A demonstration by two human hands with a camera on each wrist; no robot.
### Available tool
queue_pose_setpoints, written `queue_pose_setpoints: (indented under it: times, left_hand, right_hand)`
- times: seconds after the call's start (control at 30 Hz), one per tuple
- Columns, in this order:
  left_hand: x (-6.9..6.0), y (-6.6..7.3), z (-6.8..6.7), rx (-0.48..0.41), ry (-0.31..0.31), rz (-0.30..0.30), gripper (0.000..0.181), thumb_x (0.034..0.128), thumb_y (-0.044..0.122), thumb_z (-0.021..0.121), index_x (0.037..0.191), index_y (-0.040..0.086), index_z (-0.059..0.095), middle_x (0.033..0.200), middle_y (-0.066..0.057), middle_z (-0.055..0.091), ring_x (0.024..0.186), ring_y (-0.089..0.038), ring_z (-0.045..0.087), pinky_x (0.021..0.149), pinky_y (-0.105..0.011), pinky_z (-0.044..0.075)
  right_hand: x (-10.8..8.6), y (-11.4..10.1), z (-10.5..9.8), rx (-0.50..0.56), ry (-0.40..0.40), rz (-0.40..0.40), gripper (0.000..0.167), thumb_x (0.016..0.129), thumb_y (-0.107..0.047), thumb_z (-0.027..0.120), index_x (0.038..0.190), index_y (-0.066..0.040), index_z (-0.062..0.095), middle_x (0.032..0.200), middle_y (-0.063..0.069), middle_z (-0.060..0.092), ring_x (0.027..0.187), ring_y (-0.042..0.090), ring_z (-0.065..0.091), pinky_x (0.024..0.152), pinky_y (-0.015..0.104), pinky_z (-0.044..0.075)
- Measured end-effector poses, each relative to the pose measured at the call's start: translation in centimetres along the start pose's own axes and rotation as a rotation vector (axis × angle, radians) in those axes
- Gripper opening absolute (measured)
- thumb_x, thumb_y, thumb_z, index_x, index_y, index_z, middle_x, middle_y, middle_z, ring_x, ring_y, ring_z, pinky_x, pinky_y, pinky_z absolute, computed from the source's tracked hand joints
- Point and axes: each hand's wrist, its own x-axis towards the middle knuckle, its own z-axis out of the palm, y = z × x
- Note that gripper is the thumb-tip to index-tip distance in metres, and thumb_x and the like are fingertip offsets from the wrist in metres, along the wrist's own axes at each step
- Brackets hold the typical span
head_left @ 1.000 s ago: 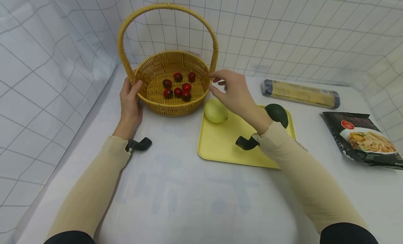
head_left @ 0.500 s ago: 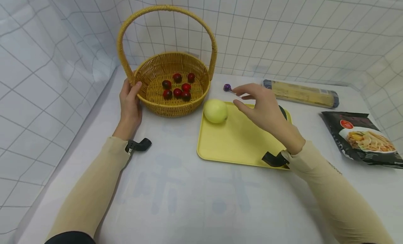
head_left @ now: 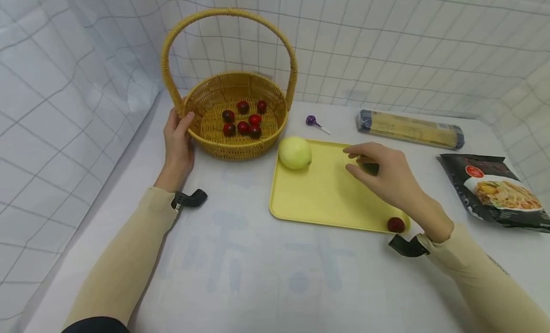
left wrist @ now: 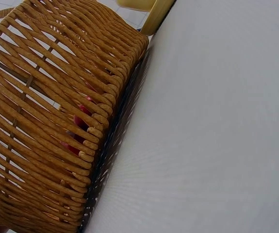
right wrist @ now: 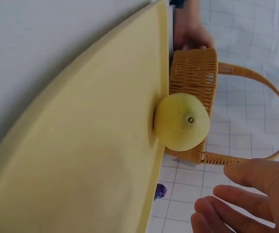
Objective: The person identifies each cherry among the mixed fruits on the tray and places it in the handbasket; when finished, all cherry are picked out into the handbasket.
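My left hand [head_left: 177,144] grips the rim of a woven yellow basket [head_left: 234,152] at its left side, thumb over the edge. Several dark red cherries [head_left: 243,128] lie in the basket. In the left wrist view the woven wall [left wrist: 47,111] fills the left half, with red showing through gaps. Over the right part of a yellow tray [head_left: 318,199], my right hand [head_left: 388,173] hovers with fingers loosely bent and nothing between them. Beneath it sits a dark green object [head_left: 368,167], partly hidden. A pale yellow-green round fruit [right wrist: 182,121] rests at the tray's far left corner.
A purple-wrapped lollipop [head_left: 317,123] lies behind the tray. A dark red round fruit [head_left: 396,224] is at the tray's front right corner. Farther right are a long yellow packet [head_left: 410,128] with blue ends and a black noodle bag [head_left: 498,190]. Gridded white curtains stand behind and left.
My right hand has drawn back from beside the basket, rightward and toward me, over the tray. The lollipop and the dark red fruit have come into view. My left hand stays on the basket.
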Motion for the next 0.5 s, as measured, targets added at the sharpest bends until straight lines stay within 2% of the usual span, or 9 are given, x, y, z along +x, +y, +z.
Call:
queue_pose_setpoints:
  times: [0.3, 0.5]
  left_hand:
    - [0.0, -0.1, 0.1, 0.026, -0.015, 0.015, 0.057, 0.1019, 0.025, 0.063, 0.156, 0.012, 0.048, 0.157, -0.009, 0.047, 0.148, -0.025, 0.041, 0.125, -0.033, 0.03]
    - [-0.1, 0.0, 0.1, 0.037, -0.007, 0.016, 0.057, 0.1015, 0.026, 0.063, 0.155, 0.012, 0.049, 0.155, -0.009, 0.049, 0.145, -0.024, 0.043, 0.124, -0.034, 0.031]
  right_hand:
    - [-3.3, 1.6, 0.0, 0.016, -0.02, 0.057, 0.026, 0.096, -0.016, 0.079, 0.121, -0.012, 0.077, 0.119, 0.001, 0.078, 0.099, 0.024, 0.077, 0.083, 0.041, 0.059]
    - [-4.9, 2.1, -0.1, 0.03, -0.104, 0.094, 0.033, 0.092, -0.019, 0.083, 0.124, -0.015, 0.076, 0.122, -0.002, 0.077, 0.1, 0.02, 0.078, 0.079, 0.036, 0.061]
